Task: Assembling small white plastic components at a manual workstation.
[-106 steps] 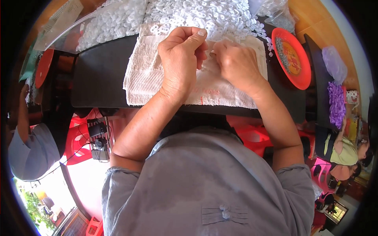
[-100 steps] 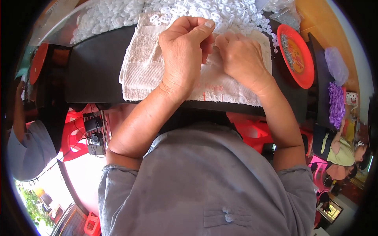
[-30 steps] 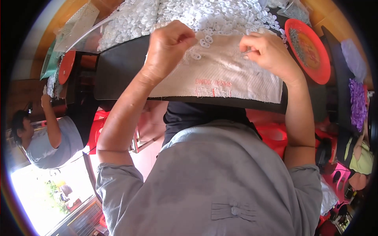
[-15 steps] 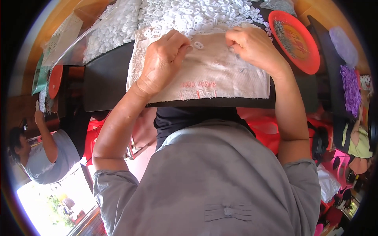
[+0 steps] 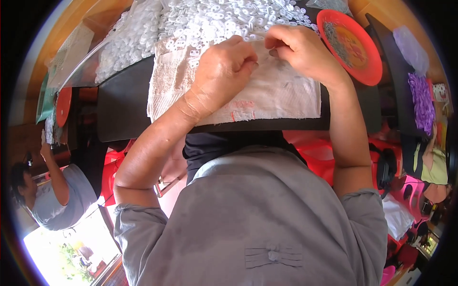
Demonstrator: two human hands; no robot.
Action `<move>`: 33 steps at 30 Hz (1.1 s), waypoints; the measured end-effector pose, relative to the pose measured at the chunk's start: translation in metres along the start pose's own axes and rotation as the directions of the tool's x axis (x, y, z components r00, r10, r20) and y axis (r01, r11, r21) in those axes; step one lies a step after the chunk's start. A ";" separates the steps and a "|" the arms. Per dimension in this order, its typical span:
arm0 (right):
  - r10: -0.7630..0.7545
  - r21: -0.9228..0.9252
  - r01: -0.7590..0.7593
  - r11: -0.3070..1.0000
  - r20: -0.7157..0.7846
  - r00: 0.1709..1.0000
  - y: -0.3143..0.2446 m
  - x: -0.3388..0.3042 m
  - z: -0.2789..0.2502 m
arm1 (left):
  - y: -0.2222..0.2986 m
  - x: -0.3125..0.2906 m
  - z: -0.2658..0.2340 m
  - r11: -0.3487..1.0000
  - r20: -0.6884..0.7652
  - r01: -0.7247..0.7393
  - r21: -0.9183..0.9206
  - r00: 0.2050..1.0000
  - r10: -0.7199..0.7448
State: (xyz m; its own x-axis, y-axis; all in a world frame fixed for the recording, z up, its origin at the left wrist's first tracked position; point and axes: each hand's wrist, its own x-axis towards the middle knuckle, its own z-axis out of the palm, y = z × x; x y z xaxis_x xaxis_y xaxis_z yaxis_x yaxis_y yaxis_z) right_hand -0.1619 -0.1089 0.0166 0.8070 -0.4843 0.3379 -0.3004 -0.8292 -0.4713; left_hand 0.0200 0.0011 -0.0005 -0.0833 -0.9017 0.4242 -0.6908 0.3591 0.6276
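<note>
My left hand (image 5: pixel 224 71) is over a beige towel (image 5: pixel 286 100), its fingers curled into a pinch. Close to its right, my right hand (image 5: pixel 303 52) also pinches, thumb against bent fingers. Whatever either hand grips is hidden or too small to make out. Just beyond them spreads a heap of small white plastic pieces (image 5: pixel 224 21), oval with two holes. A few such white pieces (image 5: pixel 194 57) rest on the towel, left of my left hand. A red oval plate (image 5: pixel 374 66) on the right bears thin metal pins (image 5: pixel 338 45).
A clear plastic bag (image 5: pixel 126 47) full of white pieces stands at the left of the dark table (image 5: pixel 121 102). Purple pieces (image 5: pixel 421 102) lie on another surface at far right. One person (image 5: pixel 57 193) sits at far left, another (image 5: pixel 434 164) at far right.
My left hand has moved right, closer to my right hand, which has shifted slightly up and left. The loose white piece between the hands no longer shows. The whole view has shifted a little.
</note>
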 end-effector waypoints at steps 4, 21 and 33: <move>0.047 0.008 -0.047 0.999 -0.094 0.994 0.004 0.000 -0.005 | 0.007 0.012 0.020 0.972 0.068 -0.225 0.076 0.973 0.220; 0.182 0.291 -0.171 0.941 -0.009 0.983 -0.003 -0.005 -0.020 | 0.009 0.022 0.006 0.440 0.333 0.531 -0.724 0.828 -0.452; 0.128 0.213 -0.118 0.970 -0.032 0.991 -0.016 0.000 -0.003 | 0.002 0.018 0.007 0.146 0.300 0.425 -0.893 0.806 -0.511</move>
State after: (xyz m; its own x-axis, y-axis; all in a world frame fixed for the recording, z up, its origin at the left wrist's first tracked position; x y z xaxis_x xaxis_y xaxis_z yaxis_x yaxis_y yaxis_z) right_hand -0.1589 -0.0967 0.0267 0.7455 -0.5948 0.3006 -0.2785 -0.6879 -0.6703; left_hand 0.0123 -0.0159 0.0043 0.0702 -0.9821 -0.1748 0.5054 -0.1161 0.8550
